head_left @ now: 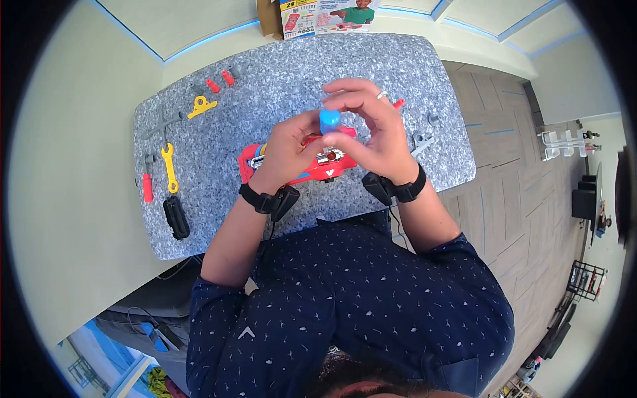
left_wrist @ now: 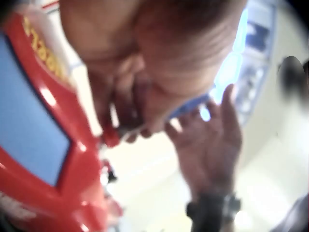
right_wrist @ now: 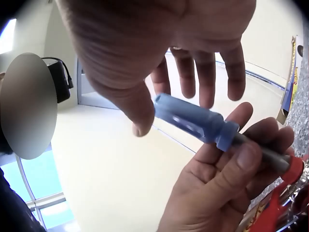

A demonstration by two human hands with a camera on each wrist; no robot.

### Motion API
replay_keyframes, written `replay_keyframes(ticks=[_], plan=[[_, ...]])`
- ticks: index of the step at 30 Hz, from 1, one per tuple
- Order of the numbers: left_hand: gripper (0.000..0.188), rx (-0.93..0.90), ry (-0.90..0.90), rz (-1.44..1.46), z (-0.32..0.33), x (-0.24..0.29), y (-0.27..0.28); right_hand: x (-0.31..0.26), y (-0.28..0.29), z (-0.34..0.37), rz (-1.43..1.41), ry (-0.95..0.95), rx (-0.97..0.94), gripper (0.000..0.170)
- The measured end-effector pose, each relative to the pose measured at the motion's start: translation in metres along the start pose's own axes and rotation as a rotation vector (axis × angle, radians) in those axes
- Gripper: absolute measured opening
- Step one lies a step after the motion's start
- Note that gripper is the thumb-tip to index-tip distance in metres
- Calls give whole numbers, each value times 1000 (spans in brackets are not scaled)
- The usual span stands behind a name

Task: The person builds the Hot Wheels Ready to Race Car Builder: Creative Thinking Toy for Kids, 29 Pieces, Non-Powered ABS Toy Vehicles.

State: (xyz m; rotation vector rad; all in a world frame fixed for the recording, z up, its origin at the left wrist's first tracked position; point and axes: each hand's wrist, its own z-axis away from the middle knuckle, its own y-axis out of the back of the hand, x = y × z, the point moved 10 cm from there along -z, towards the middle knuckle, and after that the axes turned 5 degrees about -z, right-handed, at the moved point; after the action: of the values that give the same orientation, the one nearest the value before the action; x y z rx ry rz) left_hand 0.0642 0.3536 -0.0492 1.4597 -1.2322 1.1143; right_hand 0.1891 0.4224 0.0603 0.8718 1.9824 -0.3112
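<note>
A toy screwdriver with a blue handle [right_wrist: 193,118] and grey shaft [right_wrist: 263,153] stands over a red toy vehicle [head_left: 249,159]. My left hand [right_wrist: 207,193] pinches the shaft between thumb and fingers. At the shaft's lower end is a red part [right_wrist: 293,169], close to the vehicle's shiny engine area. My right hand [head_left: 378,132] hovers round the top of the handle, its fingers spread and loosely bent, the thumb right beside the handle's end. In the left wrist view the vehicle's blue window [left_wrist: 29,116] and red body fill the left side, blurred.
On the speckled table's left lie a yellow wrench [head_left: 169,167], a yellow clip-like piece [head_left: 201,106], a grey cross-shaped tool [head_left: 162,126], a red-handled tool [head_left: 147,188] and a black case [head_left: 175,217]. A light grey wrench [head_left: 421,144] lies right. A printed box [head_left: 328,16] stands behind.
</note>
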Motion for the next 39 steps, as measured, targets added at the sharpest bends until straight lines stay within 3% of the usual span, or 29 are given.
replay_keyframes(ticks=[1, 4, 7, 10, 13, 16, 19, 22, 25, 28, 31, 37, 39], plan=[[49, -13, -8, -25, 0, 1, -1, 0, -1, 0, -88, -7, -8, 31], [61, 27, -68, 140, 0, 15, -5, 1, -3, 2, 124, 31, -128, 33], [69, -13, -2, 35, -3, 4, -4, -12, 2, 2, 330, 25, -25, 33], [68, -10, -23, 88, -1, 1, -5, -14, 1, -3, 85, 78, -15, 34], [68, -18, -57, 92, -2, 14, -8, 2, 0, 5, 121, -44, -80, 34], [64, -3, -48, 55, -2, 11, -7, -9, 2, 3, 269, 53, -31, 32], [61, -22, -14, 122, 0, 1, -8, -23, -4, -3, 152, 105, -54, 33], [56, -4, -101, 117, 2, 3, -11, -9, -5, 2, 176, 76, -120, 37], [47, 55, -91, 153, 1, 6, -9, 0, 1, 4, 236, -68, -90, 37], [34, -14, -45, -136, 4, 10, -7, -25, -8, -8, 173, 111, -16, 36], [28, -59, -18, -328, 5, 8, -6, -15, -16, -2, 159, 74, -170, 36], [13, 1, -99, -369, 4, 14, -8, -3, -5, 3, 155, 47, -83, 33], [31, 0, -76, -227, 2, 9, -14, -4, 5, 3, 62, 35, -27, 30]])
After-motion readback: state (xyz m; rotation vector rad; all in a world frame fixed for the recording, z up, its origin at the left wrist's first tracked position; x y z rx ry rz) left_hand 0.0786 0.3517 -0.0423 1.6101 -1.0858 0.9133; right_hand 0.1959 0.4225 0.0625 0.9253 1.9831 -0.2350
